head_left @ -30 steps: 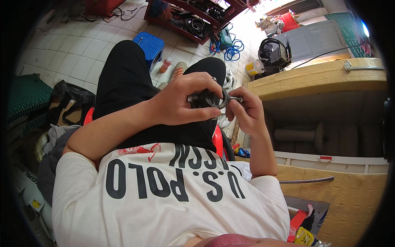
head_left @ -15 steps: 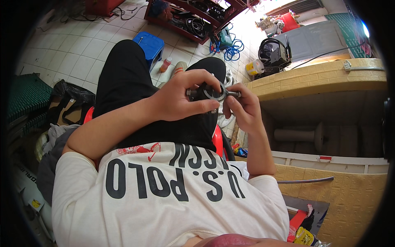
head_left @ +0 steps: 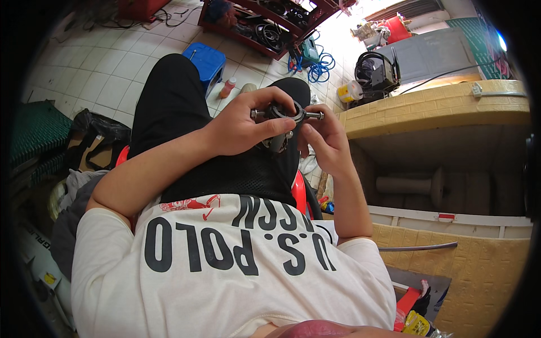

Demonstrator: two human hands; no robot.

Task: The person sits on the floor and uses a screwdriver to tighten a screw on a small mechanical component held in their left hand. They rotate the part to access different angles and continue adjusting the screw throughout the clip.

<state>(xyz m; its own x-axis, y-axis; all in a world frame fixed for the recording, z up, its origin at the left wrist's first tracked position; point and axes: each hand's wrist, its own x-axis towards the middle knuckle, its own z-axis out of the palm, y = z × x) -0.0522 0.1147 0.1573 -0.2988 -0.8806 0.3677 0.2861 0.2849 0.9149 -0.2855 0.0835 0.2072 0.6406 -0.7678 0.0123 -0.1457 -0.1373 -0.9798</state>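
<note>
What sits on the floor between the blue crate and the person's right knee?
In the head view, a small bottle with a red cap and a pale cup-like thing lie on the tiles between the blue crate and the right knee.

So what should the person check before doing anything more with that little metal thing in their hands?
1. Left hand has a firm hold on the dark metal part: ok, fingers wrap over it.
2. Right hand steadies the other side: ok, its fingertips touch the part by the rod end.
3. Thin rod sits straight through the part: cannot tell, fingers hide the middle.
4. Part is held over the lap, so a drop lands softly: ok, it is above the black trousers.
5. Small loose pieces on the part: cannot tell, too small and covered.
</note>
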